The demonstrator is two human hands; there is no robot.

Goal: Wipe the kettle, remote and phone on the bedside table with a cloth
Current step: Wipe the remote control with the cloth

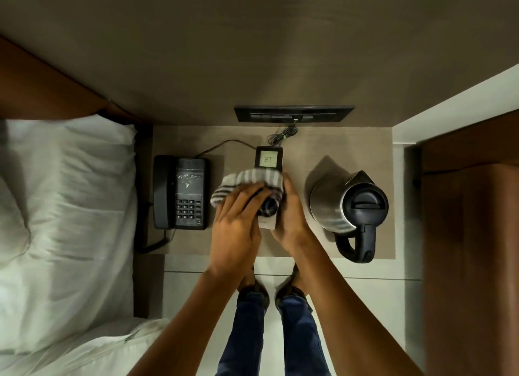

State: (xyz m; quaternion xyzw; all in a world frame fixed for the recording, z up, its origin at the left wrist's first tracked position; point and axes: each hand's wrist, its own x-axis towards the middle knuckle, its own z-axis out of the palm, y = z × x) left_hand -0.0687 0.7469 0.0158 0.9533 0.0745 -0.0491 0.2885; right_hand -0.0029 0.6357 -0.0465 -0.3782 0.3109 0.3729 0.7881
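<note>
We see a bench (309, 142) carrying a steel kettle (346, 204) at right and phone (181, 193) at left. Between them, our right hand (293, 212) grips the remote (268, 160); our left hand (236, 224) presses a striped cloth (247, 180) onto it, fingers closed.

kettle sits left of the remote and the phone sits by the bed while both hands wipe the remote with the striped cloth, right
Not quite: the head view shows the kettle right of the remote. The rest holds: phone by the bed, both hands on the remote with the striped cloth.
</note>
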